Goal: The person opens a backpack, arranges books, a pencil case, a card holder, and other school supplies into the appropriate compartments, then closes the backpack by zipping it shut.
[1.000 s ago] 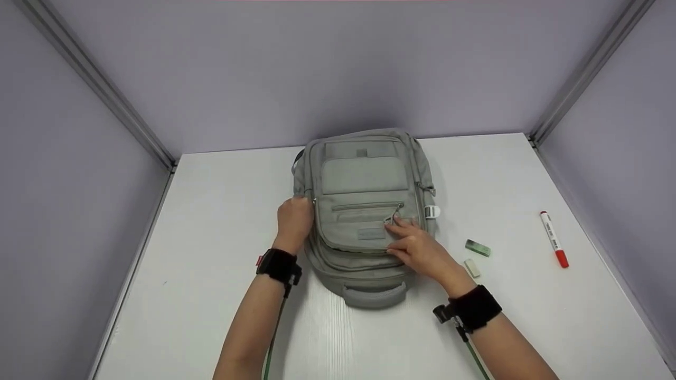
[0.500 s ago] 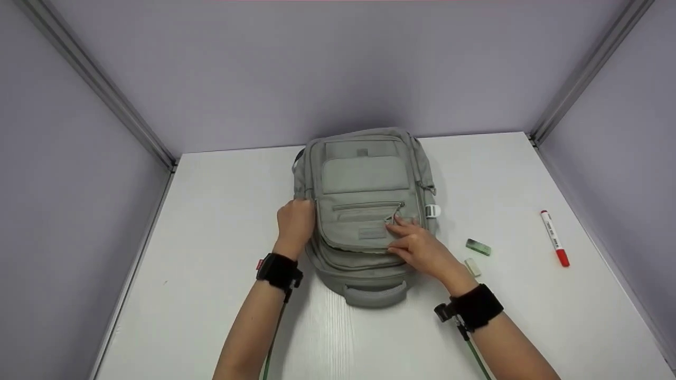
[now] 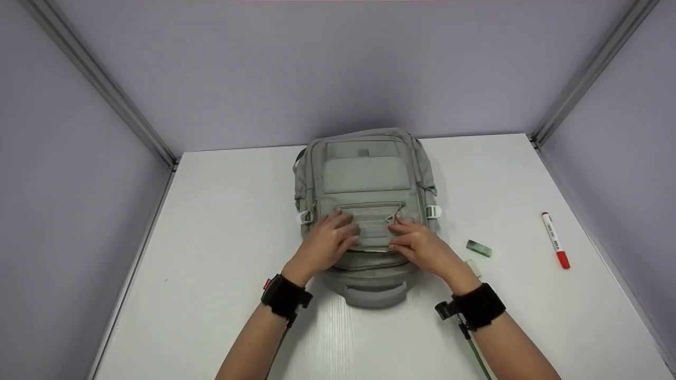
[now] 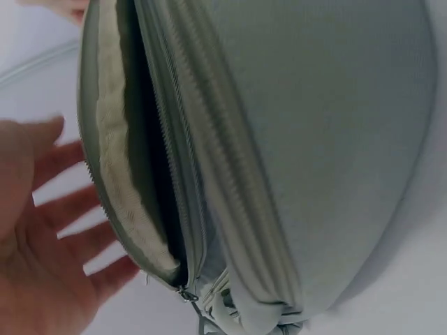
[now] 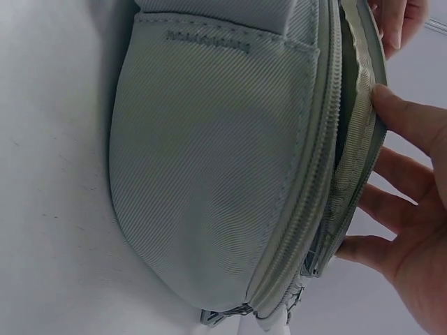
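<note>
A grey-green backpack [image 3: 365,174] lies on the white table, its carry handle [image 3: 376,295] toward me. Its front pocket is unzipped, and the gap shows a beige inner lining [image 4: 115,132] in the left wrist view. My right hand [image 3: 425,252] pinches the edge of the pocket flap [image 5: 378,66], thumb at the rim and fingers on the outer face. My left hand [image 3: 325,245] reaches over the flap's left part, its fingers spread and touching the outer side. A zipper pull [image 3: 392,217] hangs by the right fingertips. The bottom of the pocket is hidden.
To the right of the backpack lie a green block [image 3: 478,248], a small pale block [image 3: 473,267] partly behind my right forearm, and a white marker with a red cap [image 3: 555,240]. Grey-lilac panels [image 3: 338,68] enclose the table's back and sides.
My left hand has left the backpack's left edge, where it was a fist, and moved right onto the pocket flap with fingers spread. My right hand stays on the flap.
</note>
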A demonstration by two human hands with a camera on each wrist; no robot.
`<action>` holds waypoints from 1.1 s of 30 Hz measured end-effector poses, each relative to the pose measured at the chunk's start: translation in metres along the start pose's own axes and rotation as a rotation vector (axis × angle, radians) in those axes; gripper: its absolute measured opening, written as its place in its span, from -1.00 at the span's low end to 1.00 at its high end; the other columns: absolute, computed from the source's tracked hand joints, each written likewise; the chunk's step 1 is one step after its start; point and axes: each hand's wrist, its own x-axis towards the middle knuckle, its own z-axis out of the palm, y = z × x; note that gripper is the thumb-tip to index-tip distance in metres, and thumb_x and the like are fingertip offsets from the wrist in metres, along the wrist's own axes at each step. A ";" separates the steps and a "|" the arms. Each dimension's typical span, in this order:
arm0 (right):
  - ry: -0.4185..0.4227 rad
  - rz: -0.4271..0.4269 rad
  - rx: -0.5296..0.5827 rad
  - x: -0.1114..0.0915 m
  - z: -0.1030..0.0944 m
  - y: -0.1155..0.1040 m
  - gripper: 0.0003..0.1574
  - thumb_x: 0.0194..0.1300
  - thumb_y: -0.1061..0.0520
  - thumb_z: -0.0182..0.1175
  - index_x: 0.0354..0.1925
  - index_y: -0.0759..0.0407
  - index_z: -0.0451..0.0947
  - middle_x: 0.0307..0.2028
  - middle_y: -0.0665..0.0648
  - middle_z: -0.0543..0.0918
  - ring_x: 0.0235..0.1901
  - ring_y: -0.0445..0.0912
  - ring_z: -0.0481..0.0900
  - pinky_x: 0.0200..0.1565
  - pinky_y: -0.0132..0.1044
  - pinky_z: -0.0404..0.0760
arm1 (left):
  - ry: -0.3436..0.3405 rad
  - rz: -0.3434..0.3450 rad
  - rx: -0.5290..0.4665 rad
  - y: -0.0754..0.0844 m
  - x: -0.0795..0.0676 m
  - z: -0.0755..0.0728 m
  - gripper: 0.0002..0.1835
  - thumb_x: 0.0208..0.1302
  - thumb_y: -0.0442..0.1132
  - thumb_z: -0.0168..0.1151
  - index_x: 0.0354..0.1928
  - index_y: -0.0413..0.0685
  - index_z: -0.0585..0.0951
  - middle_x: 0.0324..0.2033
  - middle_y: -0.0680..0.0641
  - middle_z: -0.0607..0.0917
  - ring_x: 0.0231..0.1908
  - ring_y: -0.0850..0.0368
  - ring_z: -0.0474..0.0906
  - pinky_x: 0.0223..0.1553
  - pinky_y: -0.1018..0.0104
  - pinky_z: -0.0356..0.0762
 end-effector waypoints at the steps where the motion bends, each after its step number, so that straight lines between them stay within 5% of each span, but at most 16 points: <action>1: -0.004 0.006 0.008 0.001 -0.001 0.000 -0.92 0.23 0.20 0.36 -0.31 0.19 0.77 0.11 0.37 0.58 0.22 0.32 0.40 0.18 0.20 0.34 | -0.030 0.016 -0.009 0.001 -0.002 0.001 -0.61 0.47 0.01 0.08 0.13 -0.05 0.64 0.23 -0.19 0.51 0.32 -0.23 0.29 0.29 -0.17 0.19; 5: -0.029 0.032 0.020 0.003 -0.006 -0.003 -0.88 0.27 0.18 0.33 -0.28 0.20 0.77 0.10 0.36 0.59 0.23 0.30 0.41 0.18 0.21 0.34 | -0.060 0.051 -0.015 -0.001 -0.012 0.006 -0.53 0.45 0.07 0.08 0.21 -0.03 0.60 0.28 -0.12 0.48 0.38 -0.21 0.19 0.33 -0.19 0.09; 15: -0.015 -0.013 0.062 0.006 -0.014 -0.005 -0.88 0.27 0.21 0.32 -0.25 0.22 0.76 0.03 0.33 0.64 0.15 0.28 0.49 0.13 0.09 0.46 | 0.073 0.111 0.051 -0.017 -0.026 0.014 -0.59 0.41 -0.14 0.18 0.24 -0.06 0.57 0.27 -0.11 0.50 0.36 -0.20 0.24 0.33 -0.14 0.12; 22: -0.017 -0.020 0.094 0.006 -0.017 -0.006 -0.88 0.25 0.23 0.32 -0.23 0.23 0.75 -0.04 0.29 0.69 0.10 0.28 0.54 0.15 0.33 0.31 | 0.150 0.153 0.132 -0.015 -0.025 0.013 -0.65 0.33 -0.23 0.28 0.14 -0.04 0.65 0.17 -0.09 0.60 0.25 -0.22 0.40 0.24 -0.15 0.28; 29: -0.035 0.086 0.103 0.007 -0.032 -0.016 -0.80 0.41 0.17 0.18 -0.09 0.17 0.68 -0.17 0.07 0.73 -0.18 -0.05 0.66 -0.13 -0.10 0.61 | 0.212 0.173 0.167 -0.001 -0.023 -0.001 -0.72 0.34 -0.20 0.27 0.06 -0.02 0.69 0.04 -0.09 0.68 0.09 -0.19 0.57 0.07 -0.11 0.48; 33: -0.024 0.084 0.090 0.013 -0.042 -0.020 -0.78 0.45 0.17 0.12 -0.08 0.21 0.65 -0.23 0.07 0.72 -0.25 -0.06 0.67 -0.19 -0.13 0.61 | 0.244 0.183 0.141 0.003 -0.015 -0.014 -0.76 0.35 -0.19 0.27 0.01 -0.02 0.71 -0.04 -0.06 0.72 0.00 -0.09 0.62 -0.02 -0.05 0.54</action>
